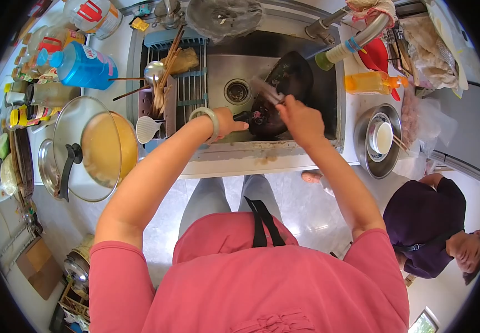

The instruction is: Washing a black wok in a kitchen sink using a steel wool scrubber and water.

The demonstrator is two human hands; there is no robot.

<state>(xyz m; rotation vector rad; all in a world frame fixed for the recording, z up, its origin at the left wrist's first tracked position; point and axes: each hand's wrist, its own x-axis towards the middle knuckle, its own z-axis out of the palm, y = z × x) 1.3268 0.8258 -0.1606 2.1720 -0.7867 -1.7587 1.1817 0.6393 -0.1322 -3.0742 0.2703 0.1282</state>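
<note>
A dark wok (297, 77) stands tilted on its side in the stainless steel sink (223, 64), to the right of the drain (237, 91). My left hand (225, 123), with a pale bangle at the wrist, grips the wok by its black handle (243, 116). In my right hand (303, 121) is a pale cleaning brush (267, 89), blurred, its head over the wok's inside. Small pinkish and green bits show on the wok's dark surface. My fingers hide most of the brush's grip.
Left of the drain are a rack (192, 89) and a holder (170, 98) with chopsticks and a ladle. A glass lid (69, 125) leans by a yellow round vessel (108, 145). At right are a faucet hose (348, 48) and a steel basin (362, 145) with bowls. Another person (427, 224) is behind, right.
</note>
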